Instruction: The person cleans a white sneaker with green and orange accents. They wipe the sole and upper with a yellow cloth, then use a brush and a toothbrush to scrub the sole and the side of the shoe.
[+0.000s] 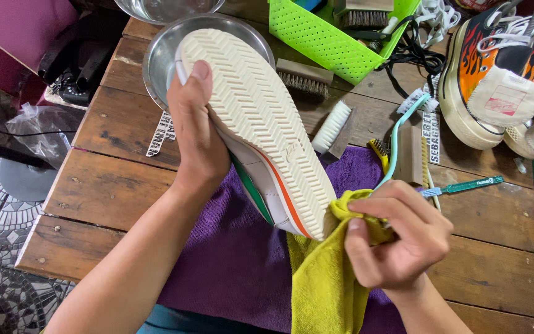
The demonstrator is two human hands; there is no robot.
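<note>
The person is wiping a shoe: the left hand [199, 133] is gripping a white sneaker [258, 124] by its upper, sole turned up toward the camera, fingers and thumb closed around the side with the orange and green stripes. The right hand [397, 238], at about four o'clock from the shoe, is bunching a yellow cloth [326, 278] in closed fingers and pressing it against the sole's near end. The sneaker is hovering above a purple towel [236, 260] on the wooden table [106, 192]. At twelve o'clock a metal bowl [162, 52] is sitting behind the sole; brushes [332, 127] are lying at two o'clock. Judging by the grip, the rubbing step is in hand; continuing it calls for steady counter-pressure from the left hand while the cloth is sliding along the sole's rim.
</note>
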